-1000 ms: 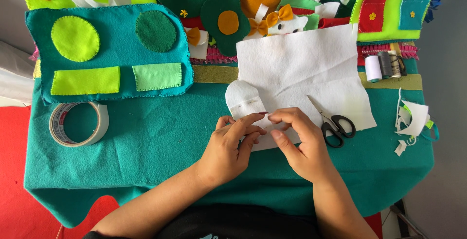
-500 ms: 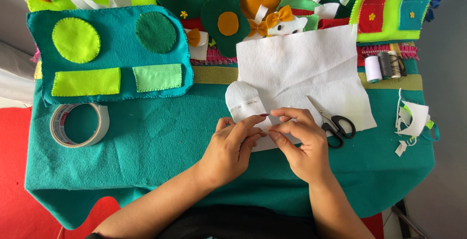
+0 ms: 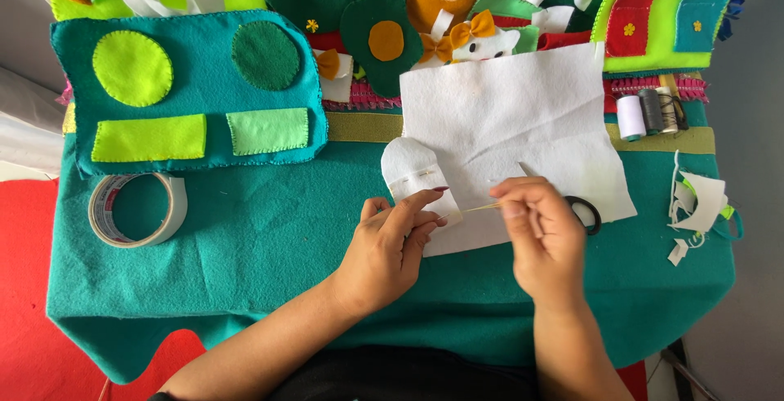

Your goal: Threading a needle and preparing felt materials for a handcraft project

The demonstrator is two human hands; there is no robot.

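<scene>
While both hands work close together near the middle of the table point(image 3: 245, 262), which is covered with teal felt, the left hand point(image 3: 384, 250) holds down a small white felt piece point(image 3: 416, 174) with a rounded top and a line of yellow stitches across it. Its fingers point(image 3: 412, 205) are pressed together on the lower edge of this piece, and the thumb lies beside them. The right hand point(image 3: 543, 233) is just to the right, with its fingers pinching a thin pale thread point(image 3: 474, 208) that runs straight from the small piece to the fingertips; I cannot tell if a needle is there. The small piece lies at the left edge of a large white felt sheet point(image 3: 514, 115) and touches it. Black scissors point(image 3: 584, 211) rest on this sheet, partly hidden behind the right hand. Far to the left there is a teal felt panel point(image 3: 204, 82) with green circles and rectangles sewn on it, and a roll of tape point(image 3: 137, 209) lies near it. Spools of thread point(image 3: 645, 113) stand at the right, and white felt scraps point(image 3: 694, 209) lie nearer on that side.
</scene>
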